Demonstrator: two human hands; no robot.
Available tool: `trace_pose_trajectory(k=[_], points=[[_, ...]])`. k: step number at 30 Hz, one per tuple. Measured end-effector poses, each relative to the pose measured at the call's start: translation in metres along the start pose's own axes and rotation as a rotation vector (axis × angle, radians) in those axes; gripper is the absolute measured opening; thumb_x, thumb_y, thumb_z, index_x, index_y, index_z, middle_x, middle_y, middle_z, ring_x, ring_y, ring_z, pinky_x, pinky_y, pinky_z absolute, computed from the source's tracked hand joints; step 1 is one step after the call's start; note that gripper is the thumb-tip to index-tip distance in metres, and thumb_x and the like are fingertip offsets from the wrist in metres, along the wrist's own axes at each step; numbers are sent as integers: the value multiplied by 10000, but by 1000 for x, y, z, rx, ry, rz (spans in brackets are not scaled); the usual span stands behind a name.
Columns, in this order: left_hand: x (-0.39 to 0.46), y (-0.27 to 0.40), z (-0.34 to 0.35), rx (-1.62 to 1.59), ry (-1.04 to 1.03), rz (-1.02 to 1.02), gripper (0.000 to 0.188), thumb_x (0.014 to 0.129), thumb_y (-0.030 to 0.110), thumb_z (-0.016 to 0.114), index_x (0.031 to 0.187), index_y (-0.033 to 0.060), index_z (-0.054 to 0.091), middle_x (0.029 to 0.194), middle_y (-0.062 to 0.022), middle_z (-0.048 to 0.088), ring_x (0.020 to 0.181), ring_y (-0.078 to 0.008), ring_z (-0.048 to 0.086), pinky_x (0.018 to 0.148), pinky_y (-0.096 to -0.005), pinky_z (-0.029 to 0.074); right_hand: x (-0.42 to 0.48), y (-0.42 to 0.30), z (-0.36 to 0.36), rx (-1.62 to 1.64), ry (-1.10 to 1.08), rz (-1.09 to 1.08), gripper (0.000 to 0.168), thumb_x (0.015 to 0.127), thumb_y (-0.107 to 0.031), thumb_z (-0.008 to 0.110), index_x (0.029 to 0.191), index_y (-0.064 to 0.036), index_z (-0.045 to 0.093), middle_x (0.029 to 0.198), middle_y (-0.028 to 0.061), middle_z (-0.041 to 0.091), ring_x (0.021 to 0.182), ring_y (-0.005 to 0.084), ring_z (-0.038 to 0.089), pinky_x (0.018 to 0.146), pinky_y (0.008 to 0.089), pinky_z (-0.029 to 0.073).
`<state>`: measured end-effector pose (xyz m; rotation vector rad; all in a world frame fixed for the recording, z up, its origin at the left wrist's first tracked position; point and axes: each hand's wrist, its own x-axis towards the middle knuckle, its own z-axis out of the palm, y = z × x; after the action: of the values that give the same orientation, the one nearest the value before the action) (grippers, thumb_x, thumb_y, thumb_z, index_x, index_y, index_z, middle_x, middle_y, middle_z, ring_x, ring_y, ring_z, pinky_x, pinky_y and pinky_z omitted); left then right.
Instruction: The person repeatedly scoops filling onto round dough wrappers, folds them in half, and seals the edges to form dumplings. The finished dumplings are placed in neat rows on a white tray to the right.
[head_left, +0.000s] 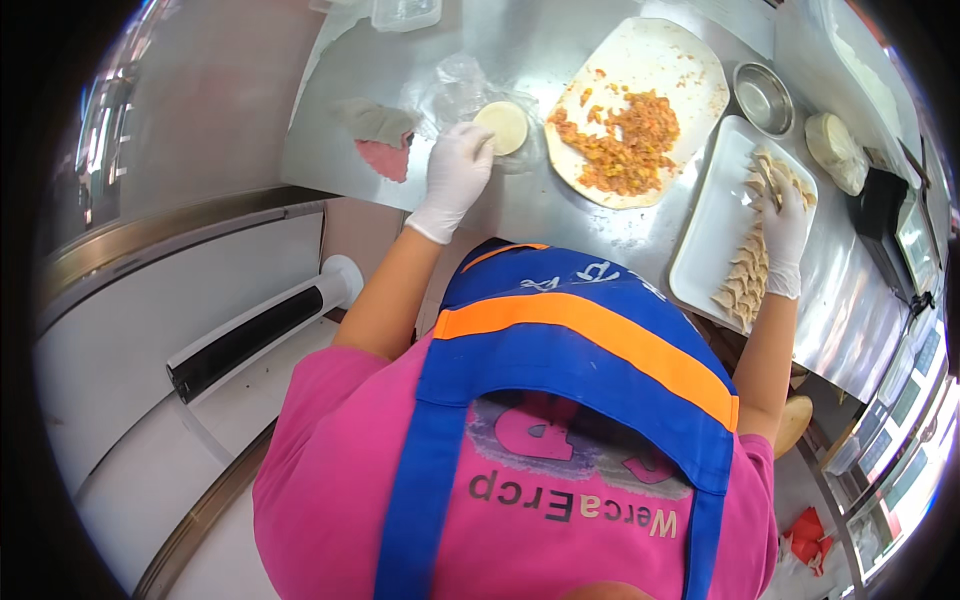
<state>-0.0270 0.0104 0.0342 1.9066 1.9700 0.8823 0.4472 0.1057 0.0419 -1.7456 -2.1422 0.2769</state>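
My left hand (459, 169), in a white glove, pinches the edge of a round dough wrapper (502, 127) that lies on a transparent plastic bag (455, 86). My right hand (784, 225), also gloved, reaches over a white tray (705, 247). Its fingertips close around a dumpling (766, 180) at the upper end of the rows. Many folded dumplings (742, 274) line the tray's right side, partly hidden by that hand. Between my hands, chopped orange-brown filling (634, 146) is spread on a pale board (690, 67).
On the steel table (517, 206) a metal bowl (763, 99) stands behind the tray, with a bagged pale block (831, 150) to its right. A grey and pink cloth (384, 139) lies at left. A plastic container (406, 12) sits at the far edge.
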Motion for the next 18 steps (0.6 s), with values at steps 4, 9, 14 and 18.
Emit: trace_pose_trajectory(k=[4,9,14,18], points=[[12,-5,15,219,-139,157,125,787,167,630,839,67,684,902,-123,630,919,-318,588,817,-418,484,-12,-50,-15,42,45,33,338,859,-71,615,1197,-71,596,1089,162,640,1002,317,619,865,369,480],[24,9,19,349,-316,134,156,781,190,630,820,48,679,923,-120,611,918,-306,591,802,-406,505,-34,-82,-16,121,45,24,309,859,-50,621,1168,-56,611,1021,153,645,907,291,636,795,340,495],[24,-5,23,233,-299,138,181,787,196,615,816,28,677,935,-115,607,930,-300,588,804,-408,507,-52,-96,-14,96,20,70,256,856,-44,623,1112,-37,629,998,137,636,841,256,640,721,310,503],[22,-6,27,255,-245,200,182,787,193,611,799,24,677,934,-118,604,933,-306,584,809,-411,504,-60,-103,-6,137,45,36,252,859,-61,634,1110,-30,634,981,105,655,701,168,584,624,263,466]])
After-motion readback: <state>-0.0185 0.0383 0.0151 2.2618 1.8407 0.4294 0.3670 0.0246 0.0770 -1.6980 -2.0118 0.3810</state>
